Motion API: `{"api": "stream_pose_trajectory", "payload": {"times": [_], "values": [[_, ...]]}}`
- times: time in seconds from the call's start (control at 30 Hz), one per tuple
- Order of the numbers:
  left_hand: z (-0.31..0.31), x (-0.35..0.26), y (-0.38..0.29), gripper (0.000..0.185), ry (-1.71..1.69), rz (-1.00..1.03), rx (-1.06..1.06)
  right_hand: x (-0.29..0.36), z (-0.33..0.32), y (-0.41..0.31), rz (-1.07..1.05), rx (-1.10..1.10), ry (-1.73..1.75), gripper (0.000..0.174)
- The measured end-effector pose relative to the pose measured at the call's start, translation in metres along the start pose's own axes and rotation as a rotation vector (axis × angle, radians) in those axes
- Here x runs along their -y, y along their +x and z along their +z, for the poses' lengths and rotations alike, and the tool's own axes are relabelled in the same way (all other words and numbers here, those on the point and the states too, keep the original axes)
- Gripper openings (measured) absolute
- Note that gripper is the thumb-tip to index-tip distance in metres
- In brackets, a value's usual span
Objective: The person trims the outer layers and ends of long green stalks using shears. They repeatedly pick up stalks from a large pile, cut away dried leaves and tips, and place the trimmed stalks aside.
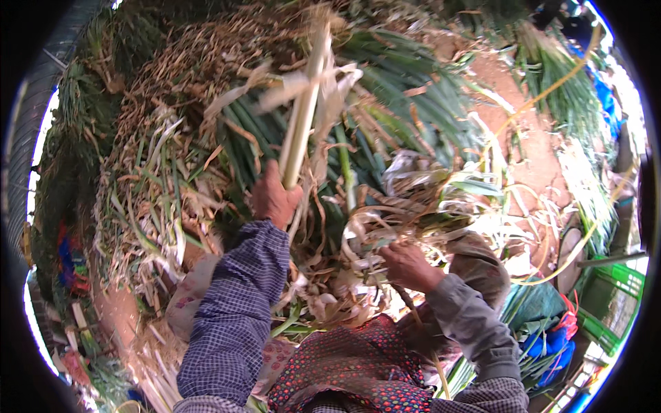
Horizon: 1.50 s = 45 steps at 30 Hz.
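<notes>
My left hand grips a few long green onion stalks by their pale shafts. Their blurred root ends point away from me, and loose outer skins flap beside them. Lower and to the right, my right hand is closed around the end of a thin hose that trails back past my forearm. What tips the hose is hidden by the fingers and the litter. Dry peeled skins lie heaped between my hands. Green onion leaves spread out beyond them.
Onion trimmings cover the ground at left. A yellow hose loops along the right over bare soil. A green plastic crate stands at lower right. Pale onion stalks lie at lower left, and onion bunches at upper right.
</notes>
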<state>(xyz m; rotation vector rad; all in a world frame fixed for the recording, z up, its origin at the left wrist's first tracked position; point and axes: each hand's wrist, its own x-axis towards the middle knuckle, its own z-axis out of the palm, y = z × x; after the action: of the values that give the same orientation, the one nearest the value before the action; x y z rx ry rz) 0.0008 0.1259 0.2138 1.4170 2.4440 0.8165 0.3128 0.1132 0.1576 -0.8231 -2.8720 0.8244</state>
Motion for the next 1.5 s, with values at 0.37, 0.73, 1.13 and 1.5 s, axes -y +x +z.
{"api": "stream_pose_trajectory", "payload": {"times": [0.37, 0.73, 1.13, 1.5], "values": [[-0.057, -0.115, -0.009, 0.040, 0.449, 1.036, -0.217, 0.122, -0.192, 0.004, -0.317, -0.864, -0.244, 0.046], [-0.086, 0.000, -0.052, 0.071, 0.688, 0.697, -0.193, 0.080, -0.047, 0.005, -0.014, 0.016, 1.059, 0.028], [0.005, 0.068, -0.110, 0.043, -1.146, -0.937, 0.410, 0.144, 0.050, 0.037, 0.133, 0.066, 0.967, 0.059], [0.012, 0.104, -0.076, 0.027, -1.225, -0.966, 0.238, 0.202, -0.011, -0.070, 0.146, 0.120, 1.021, 0.075]]}}
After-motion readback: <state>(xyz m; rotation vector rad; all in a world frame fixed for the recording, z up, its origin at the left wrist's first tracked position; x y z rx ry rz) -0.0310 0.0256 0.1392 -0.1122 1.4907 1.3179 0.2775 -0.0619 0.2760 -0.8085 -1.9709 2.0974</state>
